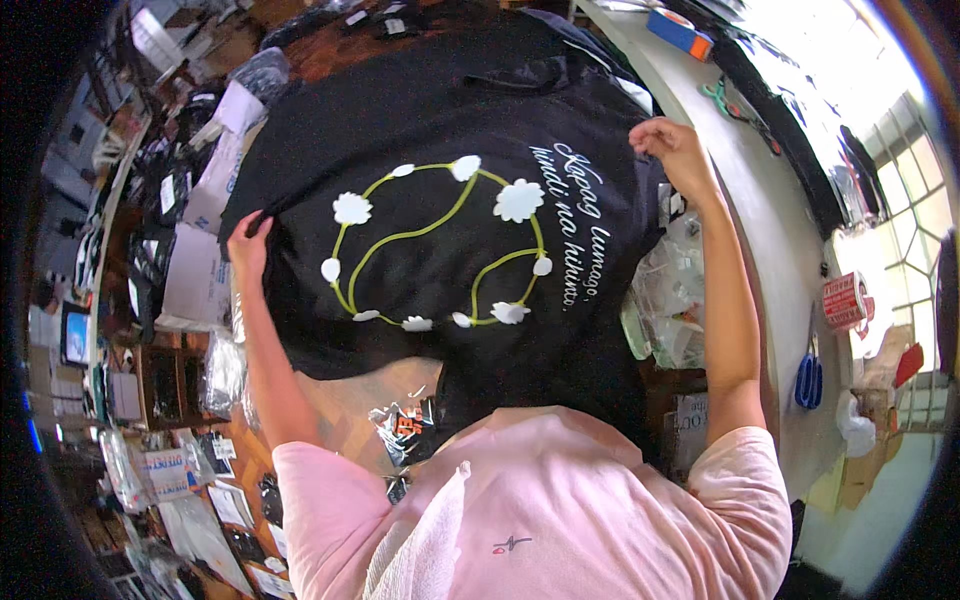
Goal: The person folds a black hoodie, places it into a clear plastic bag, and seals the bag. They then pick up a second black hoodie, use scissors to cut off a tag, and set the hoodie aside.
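Observation:
A black T-shirt (420, 270) is spread out in front of me. It bears a printed loop of yellow-green stems with white flowers, beside white script lettering (574, 225). At the shirt's left edge my left hand (248, 238) pinches the cloth between thumb and fingers. My right hand (667, 146) is at the shirt's upper right edge, fingers curled; whether cloth lies between them cannot be made out. The lower part of the shirt hangs close to my body, with creases along its left side.
Along the right runs a white tabletop (739, 225) with green-handled scissors (726, 101), blue-handled scissors (808, 381), a tape roll (845, 301) and a blue-orange box (679, 34). Clear plastic bags (675, 300) lie beside it. Cardboard boxes (196, 274) and packed goods crowd the left.

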`<state>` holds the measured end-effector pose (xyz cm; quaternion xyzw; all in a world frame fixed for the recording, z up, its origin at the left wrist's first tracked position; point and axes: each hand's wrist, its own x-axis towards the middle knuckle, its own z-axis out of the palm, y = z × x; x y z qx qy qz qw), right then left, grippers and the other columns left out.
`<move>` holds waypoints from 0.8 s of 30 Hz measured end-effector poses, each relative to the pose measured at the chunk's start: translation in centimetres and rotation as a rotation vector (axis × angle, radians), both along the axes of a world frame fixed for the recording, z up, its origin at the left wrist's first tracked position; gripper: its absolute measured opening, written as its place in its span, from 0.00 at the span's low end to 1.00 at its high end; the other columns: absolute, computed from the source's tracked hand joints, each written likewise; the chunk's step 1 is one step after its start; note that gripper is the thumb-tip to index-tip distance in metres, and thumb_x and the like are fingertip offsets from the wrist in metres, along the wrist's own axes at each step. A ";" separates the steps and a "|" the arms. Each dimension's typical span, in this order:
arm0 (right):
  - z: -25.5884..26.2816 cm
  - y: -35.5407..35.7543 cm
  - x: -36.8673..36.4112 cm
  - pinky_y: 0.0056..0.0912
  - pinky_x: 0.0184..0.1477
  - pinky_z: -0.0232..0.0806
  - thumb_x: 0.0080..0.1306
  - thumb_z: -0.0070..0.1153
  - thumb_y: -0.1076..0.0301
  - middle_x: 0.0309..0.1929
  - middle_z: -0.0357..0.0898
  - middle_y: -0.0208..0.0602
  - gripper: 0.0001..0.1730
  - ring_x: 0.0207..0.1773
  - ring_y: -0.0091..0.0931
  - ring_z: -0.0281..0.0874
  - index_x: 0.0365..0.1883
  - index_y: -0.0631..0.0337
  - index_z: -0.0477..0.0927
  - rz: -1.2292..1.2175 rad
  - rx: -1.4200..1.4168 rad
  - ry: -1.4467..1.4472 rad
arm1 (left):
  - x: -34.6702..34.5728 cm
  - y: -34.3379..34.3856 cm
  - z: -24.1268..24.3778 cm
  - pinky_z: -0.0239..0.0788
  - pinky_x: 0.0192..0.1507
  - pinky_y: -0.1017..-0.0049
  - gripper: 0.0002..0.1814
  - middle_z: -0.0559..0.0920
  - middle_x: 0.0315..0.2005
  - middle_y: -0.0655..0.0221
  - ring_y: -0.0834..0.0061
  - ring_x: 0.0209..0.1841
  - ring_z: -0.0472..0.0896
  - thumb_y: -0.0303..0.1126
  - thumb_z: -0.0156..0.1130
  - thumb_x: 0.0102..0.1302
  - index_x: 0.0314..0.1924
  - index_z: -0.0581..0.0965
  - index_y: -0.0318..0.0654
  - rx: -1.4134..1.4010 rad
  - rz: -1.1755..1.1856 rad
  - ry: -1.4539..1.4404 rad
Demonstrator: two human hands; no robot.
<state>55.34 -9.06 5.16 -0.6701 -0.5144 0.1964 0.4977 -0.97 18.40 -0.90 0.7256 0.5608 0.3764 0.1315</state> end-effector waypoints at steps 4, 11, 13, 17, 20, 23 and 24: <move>-1.0 -4.7 0.6 0.27 0.42 0.70 0.54 0.52 0.85 0.34 0.80 0.35 0.11 0.36 0.24 0.77 0.35 0.65 0.80 0.036 -0.212 -0.145 | -0.8 2.8 2.8 0.68 0.46 0.71 0.14 0.82 0.36 0.61 0.65 0.40 0.79 0.33 0.65 0.54 0.42 0.80 0.39 0.133 0.167 0.096; -3.4 -6.9 -0.9 0.32 0.51 0.67 0.49 0.63 0.78 0.47 0.72 0.34 0.26 0.49 0.30 0.70 0.49 0.56 0.75 -0.036 -0.126 -0.357 | 11.7 -0.3 3.3 0.58 0.54 0.53 0.27 0.72 0.53 0.68 0.64 0.57 0.68 0.39 0.64 0.54 0.56 0.70 0.52 0.440 0.245 0.656; -3.8 -6.6 -1.2 0.32 0.50 0.66 0.49 0.65 0.75 0.45 0.69 0.32 0.29 0.48 0.30 0.68 0.51 0.54 0.72 0.002 -0.099 -0.302 | 15.9 -3.0 3.6 0.60 0.50 0.57 0.23 0.78 0.45 0.71 0.63 0.51 0.73 0.43 0.62 0.56 0.52 0.74 0.51 0.471 -0.243 0.509; -3.1 -6.2 -0.9 0.29 0.43 0.65 0.51 0.64 0.75 0.42 0.69 0.28 0.21 0.44 0.26 0.68 0.44 0.56 0.73 0.042 -0.116 -0.301 | 20.8 -6.9 1.0 0.30 0.67 0.46 0.30 0.52 0.69 0.74 0.66 0.71 0.46 0.62 0.40 0.64 0.65 0.60 0.68 -0.051 -0.201 0.656; -3.7 -6.7 -0.8 0.29 0.42 0.64 0.53 0.61 0.77 0.38 0.70 0.31 0.14 0.41 0.27 0.69 0.38 0.60 0.73 0.021 -0.010 -0.329 | 21.0 -7.0 0.8 0.30 0.67 0.46 0.30 0.52 0.69 0.75 0.66 0.71 0.46 0.63 0.39 0.64 0.65 0.60 0.68 -0.043 -0.225 0.613; -4.7 -7.6 -1.2 0.30 0.42 0.64 0.56 0.57 0.79 0.33 0.70 0.34 0.09 0.38 0.30 0.70 0.34 0.63 0.72 -0.076 0.269 -0.466 | 21.2 -6.9 0.9 0.30 0.67 0.47 0.30 0.53 0.69 0.76 0.66 0.71 0.46 0.62 0.40 0.64 0.65 0.60 0.69 -0.039 -0.227 0.606; -5.4 -8.4 -1.9 0.31 0.42 0.64 0.57 0.56 0.80 0.32 0.70 0.36 0.08 0.38 0.31 0.70 0.34 0.63 0.71 -0.147 0.327 -0.485 | 20.9 -6.8 0.8 0.30 0.67 0.47 0.30 0.53 0.69 0.76 0.66 0.71 0.46 0.62 0.40 0.64 0.65 0.60 0.68 -0.039 -0.218 0.614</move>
